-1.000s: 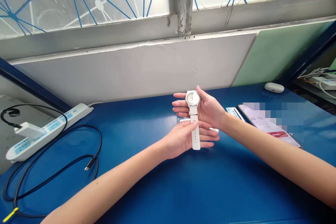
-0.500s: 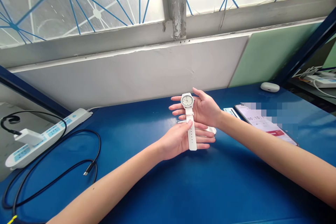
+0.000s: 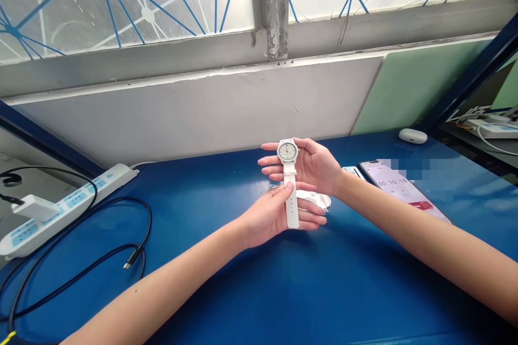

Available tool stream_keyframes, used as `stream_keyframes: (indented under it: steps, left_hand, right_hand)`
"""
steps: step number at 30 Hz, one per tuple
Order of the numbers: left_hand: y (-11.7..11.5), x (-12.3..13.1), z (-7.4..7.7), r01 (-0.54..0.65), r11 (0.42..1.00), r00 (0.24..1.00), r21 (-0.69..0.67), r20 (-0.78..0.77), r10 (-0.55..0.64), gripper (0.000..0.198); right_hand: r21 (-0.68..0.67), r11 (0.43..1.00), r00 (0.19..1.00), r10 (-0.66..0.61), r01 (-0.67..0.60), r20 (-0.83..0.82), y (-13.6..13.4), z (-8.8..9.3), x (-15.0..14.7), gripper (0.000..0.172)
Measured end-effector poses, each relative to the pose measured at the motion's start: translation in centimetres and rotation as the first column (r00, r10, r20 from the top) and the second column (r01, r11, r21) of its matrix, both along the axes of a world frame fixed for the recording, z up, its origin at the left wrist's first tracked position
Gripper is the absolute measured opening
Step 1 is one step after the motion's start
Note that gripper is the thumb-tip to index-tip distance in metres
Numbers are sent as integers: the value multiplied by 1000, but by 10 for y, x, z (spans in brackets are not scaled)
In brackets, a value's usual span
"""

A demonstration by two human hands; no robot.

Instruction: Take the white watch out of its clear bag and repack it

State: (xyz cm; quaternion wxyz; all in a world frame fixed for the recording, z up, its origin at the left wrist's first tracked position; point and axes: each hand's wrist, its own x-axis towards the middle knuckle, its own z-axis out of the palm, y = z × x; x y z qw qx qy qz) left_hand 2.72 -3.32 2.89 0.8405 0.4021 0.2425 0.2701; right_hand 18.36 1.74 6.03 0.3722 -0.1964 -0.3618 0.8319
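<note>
A white wristwatch (image 3: 288,152) with a round dial is held out over the table, dial up and its strap hanging toward me. My left hand (image 3: 267,215) has its thumb pressed on the strap, with the fingers stretched out underneath. At the far end my right hand (image 3: 318,164) supports the watch case, fingers passing behind it and the thumb by its right edge. Behind the left fingers lies a white item in clear wrapping (image 3: 313,200), partly hidden.
A phone (image 3: 399,186) showing a timer lies right of my hands, beside a small card (image 3: 353,172). Farther back is a white earbud case (image 3: 413,136). On the left are a power strip (image 3: 101,186) and a looped black cable (image 3: 149,221). A wall borders the blue table (image 3: 251,291).
My right thumb has come down from a raised position to the watch case. The watch dial is tipped slightly differently. The whole view has shifted a little.
</note>
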Motion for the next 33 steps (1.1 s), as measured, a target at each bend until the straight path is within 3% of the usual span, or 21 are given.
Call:
stream_keyframes:
  steps: [5,14,21,24,29,33]
  left_hand:
    - [-1,0,3,-9,1000,1000,-26,-11,9,37]
    - [0,-1,6,-166,985,986,44,-20,167,27]
    - [-1,-1,6,-96,995,995,37,-34,97,27]
    - [-1,-2,6,-30,999,999,36,-11,31,33]
    - [0,-3,5,15,999,1000,34,6,-15,32]
    - [-1,-1,3,-1,999,1000,54,3,1,28]
  right_hand:
    - [-15,1000,1000,-9,9,4,-1,0,-1,54]
    - [-19,989,989,-145,145,18,3,2,4,43]
    - [152,941,939,-321,301,127,8,-9,4,25]
    - [172,956,955,-262,237,138,6,-8,4,26]
    - [255,967,990,-13,-24,144,1,-4,7,27]
    - [291,952,992,59,-89,108,2,-5,9,28]
